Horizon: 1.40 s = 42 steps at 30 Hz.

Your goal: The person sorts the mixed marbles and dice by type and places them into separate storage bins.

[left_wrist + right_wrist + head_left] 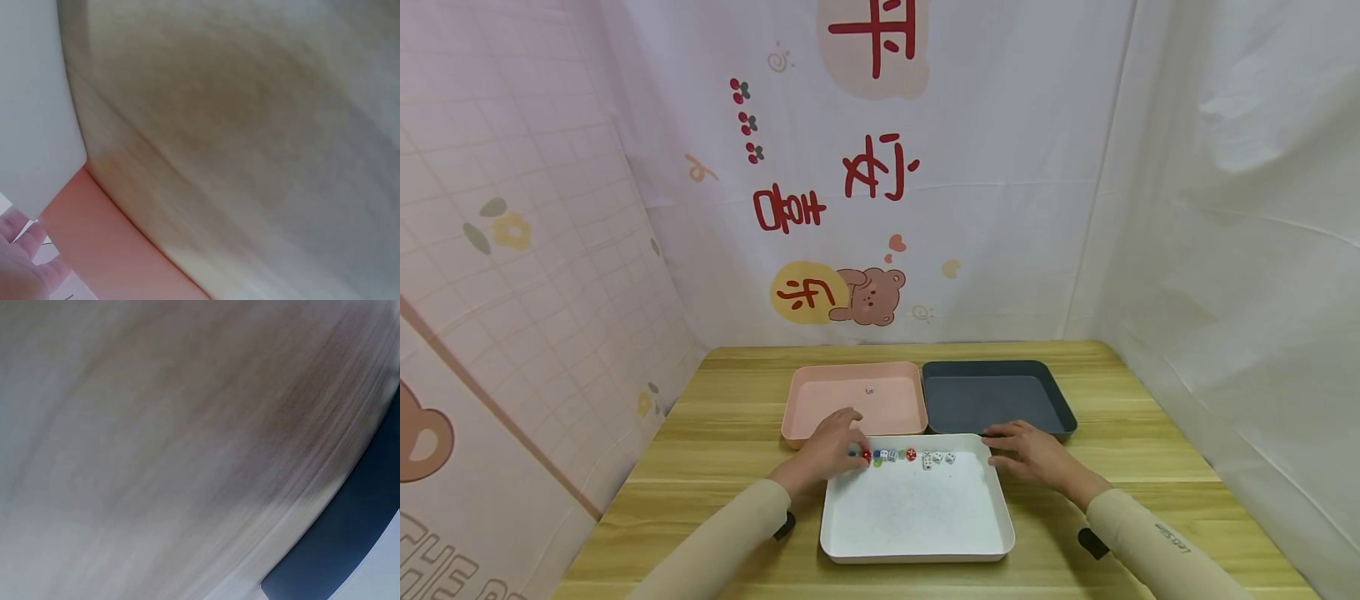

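A shallow white rectangular tray point(917, 512) sits on a pale wood-grain worktop point(722, 404), and along its far edge runs a loose row of small dice point(892, 455), white, red, blue and greenish, with one bright red die with white pips point(912, 454) near the middle. The left hand point(826, 447) lies over that tray's far left corner, its fingers loosely spread, the lowest beside a second red die point(867, 456) at the row's left end. The right hand point(1033, 452) reaches to the far right corner, fingers apart and relaxed at the rim, clear of the dice. Just beyond stand a shallow pink rectangular tray point(820, 404), holding a single small white die point(869, 390), and, beside it on the right, a dark blue-grey rectangular tray point(992, 398). Both arms wear beige sleeves point(718, 542). Behind hangs a white printed cloth point(1015, 208) with red characters and a brown bear.
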Motion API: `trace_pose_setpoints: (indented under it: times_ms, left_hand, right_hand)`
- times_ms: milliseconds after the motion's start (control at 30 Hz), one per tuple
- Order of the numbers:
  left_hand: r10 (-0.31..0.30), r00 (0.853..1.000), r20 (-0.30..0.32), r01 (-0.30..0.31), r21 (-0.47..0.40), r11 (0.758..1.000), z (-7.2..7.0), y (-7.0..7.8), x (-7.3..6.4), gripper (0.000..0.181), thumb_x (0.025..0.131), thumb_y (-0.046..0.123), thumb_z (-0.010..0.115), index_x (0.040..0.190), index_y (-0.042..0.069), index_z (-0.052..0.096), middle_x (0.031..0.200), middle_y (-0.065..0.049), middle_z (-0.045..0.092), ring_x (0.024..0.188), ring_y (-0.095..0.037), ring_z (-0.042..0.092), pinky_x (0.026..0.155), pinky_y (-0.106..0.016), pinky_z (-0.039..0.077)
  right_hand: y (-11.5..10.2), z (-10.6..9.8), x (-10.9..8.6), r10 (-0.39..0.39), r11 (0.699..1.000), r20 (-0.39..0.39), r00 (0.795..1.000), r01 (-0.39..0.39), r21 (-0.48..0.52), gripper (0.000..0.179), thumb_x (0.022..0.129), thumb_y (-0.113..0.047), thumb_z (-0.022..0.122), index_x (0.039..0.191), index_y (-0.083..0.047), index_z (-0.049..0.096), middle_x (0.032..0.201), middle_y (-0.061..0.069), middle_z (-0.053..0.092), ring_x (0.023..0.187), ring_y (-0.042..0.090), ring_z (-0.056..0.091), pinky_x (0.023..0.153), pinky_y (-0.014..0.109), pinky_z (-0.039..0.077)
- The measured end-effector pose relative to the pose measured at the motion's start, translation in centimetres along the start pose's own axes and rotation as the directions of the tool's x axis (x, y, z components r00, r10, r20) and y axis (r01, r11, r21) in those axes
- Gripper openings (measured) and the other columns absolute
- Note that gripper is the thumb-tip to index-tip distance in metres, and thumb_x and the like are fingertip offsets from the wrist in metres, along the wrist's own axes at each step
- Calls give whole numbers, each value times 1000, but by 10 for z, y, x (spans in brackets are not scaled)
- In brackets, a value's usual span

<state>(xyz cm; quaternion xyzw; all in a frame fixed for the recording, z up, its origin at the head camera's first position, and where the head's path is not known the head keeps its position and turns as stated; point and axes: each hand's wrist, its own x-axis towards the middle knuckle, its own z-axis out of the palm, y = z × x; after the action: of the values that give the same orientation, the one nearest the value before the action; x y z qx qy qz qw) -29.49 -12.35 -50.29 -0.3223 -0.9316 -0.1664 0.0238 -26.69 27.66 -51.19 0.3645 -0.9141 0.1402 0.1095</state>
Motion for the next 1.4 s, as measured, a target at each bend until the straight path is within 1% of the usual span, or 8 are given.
trace_pose_setpoints:
  times_ms: [233,467,733,867,1000,1067,1233,1400]
  left_hand:
    - [-30,1000,-4,30,-27,999,-6,2,2,13,83,26,82,92,18,77,138,-17,52,138,-37,34,114,-53,25]
    - [-19,999,-28,19,-22,1000,-11,1,7,11,83,25,82,90,19,77,136,-19,53,135,-36,38,113,-52,28]
    - [-57,998,-29,56,-27,998,-19,-1,14,10,83,25,81,91,20,77,139,-18,51,134,-35,39,112,-52,29]
    - [-84,996,-39,81,-62,995,-25,-2,16,8,84,24,80,89,18,76,139,-19,50,132,-36,41,111,-52,32]
    - [-105,994,-27,102,-104,989,-28,-2,17,8,85,24,79,89,17,76,139,-19,50,131,-37,42,109,-52,34]
    - [-109,994,-11,108,-98,989,-29,-2,16,11,84,25,80,90,17,76,140,-19,50,131,-36,42,109,-52,34]
    - [-74,997,0,74,-38,997,-29,-3,15,17,85,29,79,95,15,78,139,-18,52,133,-36,41,111,-53,30]
    - [-35,999,21,35,9,999,-28,-2,14,15,87,30,77,93,17,79,137,-18,54,133,-36,41,112,-54,28]
  right_hand:
    - [0,0,0,2,1000,3,1000,-2,3,39,94,-28,68,125,-4,69,128,11,63,116,33,57,88,50,51]
    - [-1,-1,0,1,1000,3,1000,-1,2,39,94,-28,69,125,-4,69,128,11,63,116,33,56,87,49,52]
    - [0,0,0,4,1000,2,1000,-4,3,39,94,-29,68,125,-4,69,129,11,63,116,33,56,89,50,51]
    - [0,0,-1,8,1000,1,1000,-8,3,40,95,-29,68,125,-4,69,129,11,63,116,33,57,89,50,51]
    - [0,0,0,13,1000,3,1000,-13,5,40,95,-29,68,125,-4,69,129,11,63,116,33,56,90,50,50]
    - [-1,0,0,15,1000,5,1000,-15,4,40,95,-29,68,125,-4,68,130,11,63,117,33,56,90,50,50]
    - [-1,-1,0,16,1000,9,1000,-16,-1,40,95,-29,68,125,-4,68,130,11,63,117,34,56,89,50,51]
    - [-1,-1,0,14,1000,11,1000,-14,-7,40,95,-30,68,125,-4,69,129,11,63,116,34,56,89,50,51]
